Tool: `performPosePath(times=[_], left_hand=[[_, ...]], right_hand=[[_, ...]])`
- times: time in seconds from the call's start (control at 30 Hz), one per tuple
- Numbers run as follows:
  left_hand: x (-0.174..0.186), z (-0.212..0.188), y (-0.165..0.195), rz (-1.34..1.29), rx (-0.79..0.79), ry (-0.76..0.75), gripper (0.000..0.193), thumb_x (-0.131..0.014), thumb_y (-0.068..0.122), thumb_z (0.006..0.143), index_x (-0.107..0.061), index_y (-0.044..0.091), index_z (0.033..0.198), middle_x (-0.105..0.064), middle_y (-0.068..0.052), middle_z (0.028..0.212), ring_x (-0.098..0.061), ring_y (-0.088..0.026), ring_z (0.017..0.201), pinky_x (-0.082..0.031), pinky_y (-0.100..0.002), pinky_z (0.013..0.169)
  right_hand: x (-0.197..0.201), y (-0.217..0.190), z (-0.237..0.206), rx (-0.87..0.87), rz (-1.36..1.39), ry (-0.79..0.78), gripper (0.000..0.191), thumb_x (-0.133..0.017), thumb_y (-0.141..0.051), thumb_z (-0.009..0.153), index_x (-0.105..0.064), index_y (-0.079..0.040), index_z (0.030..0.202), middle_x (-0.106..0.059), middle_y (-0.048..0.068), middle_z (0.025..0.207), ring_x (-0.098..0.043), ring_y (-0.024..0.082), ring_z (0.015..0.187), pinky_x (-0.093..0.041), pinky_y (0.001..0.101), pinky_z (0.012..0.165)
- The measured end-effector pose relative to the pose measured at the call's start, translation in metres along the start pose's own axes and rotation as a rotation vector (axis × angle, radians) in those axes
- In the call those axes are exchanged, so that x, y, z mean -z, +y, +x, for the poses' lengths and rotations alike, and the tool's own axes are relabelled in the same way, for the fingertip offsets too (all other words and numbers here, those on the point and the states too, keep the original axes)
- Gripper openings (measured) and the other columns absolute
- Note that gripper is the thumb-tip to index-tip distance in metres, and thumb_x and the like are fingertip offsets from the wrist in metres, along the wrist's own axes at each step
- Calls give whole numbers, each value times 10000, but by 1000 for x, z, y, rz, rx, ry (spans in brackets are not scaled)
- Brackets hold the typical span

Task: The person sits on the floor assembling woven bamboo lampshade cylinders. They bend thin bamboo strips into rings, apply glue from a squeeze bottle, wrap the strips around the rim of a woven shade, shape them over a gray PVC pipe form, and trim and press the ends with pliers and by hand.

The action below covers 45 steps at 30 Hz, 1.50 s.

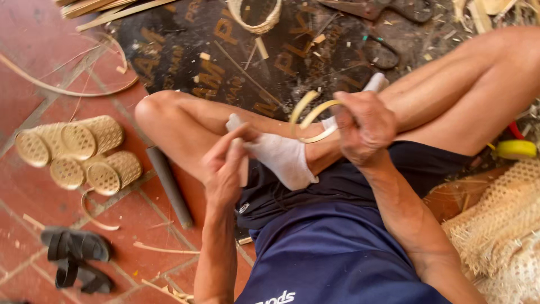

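**Bent bamboo strip held over crossed legs**

Nearest, the left hand pinches a small pale flat piece, fingers closed on it. Just beyond, the right hand is clenched around a thin pale bamboo strip curled into a loop, above the white-socked foot. The strip looks light, springy and likely to snap back; best gripped where the ends overlap. To the left lie four small woven cane baskets and two dark sandals; farthest, one woven ring.
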State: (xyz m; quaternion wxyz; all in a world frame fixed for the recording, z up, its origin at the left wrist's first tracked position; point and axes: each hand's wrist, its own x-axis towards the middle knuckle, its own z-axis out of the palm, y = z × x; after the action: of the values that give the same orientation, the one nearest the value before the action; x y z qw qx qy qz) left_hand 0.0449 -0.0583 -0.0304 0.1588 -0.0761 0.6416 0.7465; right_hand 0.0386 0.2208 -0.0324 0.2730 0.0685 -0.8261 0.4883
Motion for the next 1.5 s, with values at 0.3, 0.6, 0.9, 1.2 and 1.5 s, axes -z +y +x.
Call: performPosePath(times=[0.3,0.6,0.9,1.2,1.5], left_hand=[[-89,35,16,-398,287,-450,218,-599,66,1092,-655,-88,1236,-677,-116,914,-653,-204,795,-531,-345,715],[-159,5,11,745,-625,-89,167,-667,140,1055,-705,-2,1135,-628,-94,1126,-612,-204,1082,-519,-327,961],[-114,31,-25,132,53,-129,207,-586,93,1079,-707,-72,1116,-742,-82,977,-662,-139,915,-518,-275,881],[-106,34,-33,-50,174,-367,334,-625,117,1043,-663,-59,1325,-696,-98,834,-632,-172,761,-537,-326,760],[-124,38,-15,106,79,-320,282,-678,74,1006,-697,-61,1253,-716,-55,962,-613,-104,824,-505,-250,804]], right_hand=[[31,-9,-41,-125,-18,30,294,-773,63,910,-669,-12,1175,-625,95,803,-638,226,671,-496,353,590],[64,-12,-40,-123,-228,222,366,-695,99,920,-610,46,1273,-648,130,932,-647,265,744,-534,379,635],[102,14,-117,-187,25,147,231,-724,7,937,-680,24,1163,-720,143,1106,-738,273,877,-614,361,742],[233,112,-222,-912,-1092,-82,602,-822,-218,873,-561,147,1274,-642,307,997,-639,371,827,-536,462,604],[256,48,-213,-1588,257,370,393,-587,26,857,-469,99,1225,-572,173,923,-575,215,715,-492,326,552]])
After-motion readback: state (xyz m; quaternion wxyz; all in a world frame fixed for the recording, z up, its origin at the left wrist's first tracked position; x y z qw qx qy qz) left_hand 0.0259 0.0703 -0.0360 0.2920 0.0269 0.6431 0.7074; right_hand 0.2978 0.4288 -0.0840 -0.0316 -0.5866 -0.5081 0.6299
